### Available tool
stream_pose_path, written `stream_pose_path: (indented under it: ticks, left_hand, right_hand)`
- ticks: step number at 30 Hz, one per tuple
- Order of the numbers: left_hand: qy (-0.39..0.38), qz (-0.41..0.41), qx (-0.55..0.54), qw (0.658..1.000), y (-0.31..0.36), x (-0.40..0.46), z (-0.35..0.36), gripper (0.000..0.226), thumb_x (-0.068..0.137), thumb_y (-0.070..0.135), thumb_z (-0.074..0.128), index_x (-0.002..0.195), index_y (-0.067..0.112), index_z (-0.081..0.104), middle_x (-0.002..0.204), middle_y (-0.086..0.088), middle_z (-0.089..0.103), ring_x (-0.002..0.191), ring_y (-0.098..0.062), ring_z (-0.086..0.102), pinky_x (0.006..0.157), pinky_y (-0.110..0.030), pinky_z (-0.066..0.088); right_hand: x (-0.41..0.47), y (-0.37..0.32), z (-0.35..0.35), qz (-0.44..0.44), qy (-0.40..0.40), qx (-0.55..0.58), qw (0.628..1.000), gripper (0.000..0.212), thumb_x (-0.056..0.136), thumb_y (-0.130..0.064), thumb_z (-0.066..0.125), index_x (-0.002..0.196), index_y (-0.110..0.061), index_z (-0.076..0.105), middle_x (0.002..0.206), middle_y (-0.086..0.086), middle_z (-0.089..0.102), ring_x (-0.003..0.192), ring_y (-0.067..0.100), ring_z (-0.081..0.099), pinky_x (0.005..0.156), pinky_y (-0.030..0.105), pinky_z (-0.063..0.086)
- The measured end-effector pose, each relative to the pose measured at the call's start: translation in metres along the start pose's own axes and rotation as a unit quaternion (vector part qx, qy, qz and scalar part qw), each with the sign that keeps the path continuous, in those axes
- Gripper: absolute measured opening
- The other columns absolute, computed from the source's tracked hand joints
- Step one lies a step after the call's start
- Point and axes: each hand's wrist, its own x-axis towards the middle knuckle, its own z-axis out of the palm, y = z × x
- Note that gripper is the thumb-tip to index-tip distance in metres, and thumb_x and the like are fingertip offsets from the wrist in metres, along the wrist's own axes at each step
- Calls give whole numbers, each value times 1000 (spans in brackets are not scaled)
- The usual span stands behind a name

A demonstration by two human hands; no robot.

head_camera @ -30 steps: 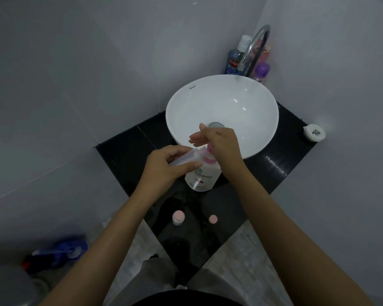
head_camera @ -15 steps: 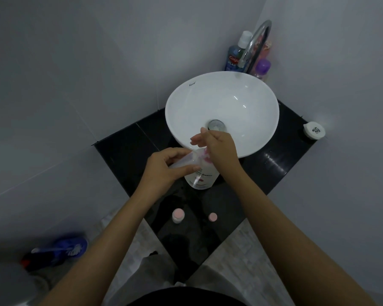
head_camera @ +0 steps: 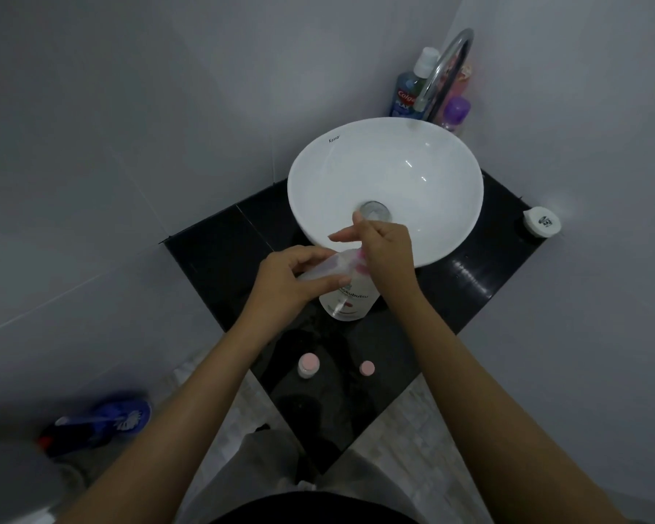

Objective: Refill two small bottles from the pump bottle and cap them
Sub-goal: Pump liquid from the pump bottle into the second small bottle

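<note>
small bottle (head_camera: pixel 324 272) at pump (head_camera: pixel 358 263) — both hands

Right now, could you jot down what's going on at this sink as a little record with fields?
Place: black counter with a white basin
Left hand: holds a small clear bottle, tilted toward the pump
Right hand: on top of the pump bottle
Near edge: capped small bottle and a loose pink cap, apart
Behind the tap: mouthwash, purple-capped bottle
Stage: one bottle capped, one being filled
</note>
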Motion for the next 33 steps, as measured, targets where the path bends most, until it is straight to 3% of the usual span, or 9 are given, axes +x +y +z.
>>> stream_pose_path:
  ticks: [3, 6, 10, 14, 18, 23, 27, 33]
  left_hand:
    - [-6, -1, 15, 1000, -4, 2, -1, 34, 70, 29, 79, 103, 25, 71, 94, 13, 71, 87, 4, 65, 73, -5, 47]
    - [-8, 1, 15, 1000, -3, 1, -2, 34, 71, 27, 79, 104, 22, 71, 96, 10, 71, 86, 3, 65, 73, -6, 48]
    - [-5, 11, -6, 1000, 4, 0, -3, 31, 71, 26, 78, 101, 25, 71, 94, 11, 71, 85, 6, 65, 70, -4, 47]
    - [-4, 18, -10, 1000, 9, 0, -5, 28, 71, 27, 78, 96, 33, 69, 92, 13, 70, 85, 8, 64, 69, -3, 46]
    - [-7, 15, -9, 1000, 7, 2, -4, 28, 71, 26, 78, 97, 33, 69, 92, 14, 69, 86, 8, 64, 69, -3, 46]
    - [-15, 1, 3, 1000, 0, 3, -2, 31, 71, 21, 80, 100, 25, 71, 92, 12, 70, 84, 7, 64, 71, -4, 46]
    - [-17, 3, 3, 1000, 1, 3, -3, 31, 71, 20, 79, 101, 25, 71, 94, 10, 70, 85, 5, 65, 72, -6, 48]
    - [-8, 8, -4, 1000, 6, 1, -6, 30, 70, 25, 79, 98, 31, 70, 93, 13, 69, 85, 7, 64, 69, -3, 47]
  right_hand:
    - [-2, 7, 4, 4, 2, -17, 1000, 41, 98, -23, 45, 78, -5, 76, 47, -21, 60, 54, -8, 55, 63, 20, 39]
    - [1, 3, 1, 28, -4, -28, 999, 41, 98, -27, 47, 73, -11, 76, 60, -12, 67, 57, -6, 58, 63, 23, 43]
    - [6, -9, -6, 23, -26, -12, 999, 37, 95, -30, 52, 77, -10, 76, 73, -6, 74, 69, -2, 66, 57, 10, 46]
    - [2, -9, -5, 40, -16, 26, 999, 36, 96, -25, 49, 80, -5, 75, 70, -5, 73, 63, -1, 66, 53, 12, 47]
    - [3, -3, -2, 17, -5, 24, 1000, 39, 98, -22, 46, 76, -9, 75, 72, -7, 73, 71, 4, 68, 56, 8, 47]
    - [0, 10, 5, 21, 8, -6, 1000, 41, 98, -24, 45, 75, -10, 75, 71, -5, 72, 72, 9, 66, 66, 19, 46]
    - [4, 4, 0, 40, -20, -10, 999, 39, 98, -26, 46, 77, -10, 75, 73, 0, 73, 73, 8, 67, 64, 24, 49]
    - [3, -10, -8, 19, -25, 1, 999, 37, 97, -22, 48, 83, -2, 75, 76, 7, 74, 71, 7, 67, 62, 14, 49]
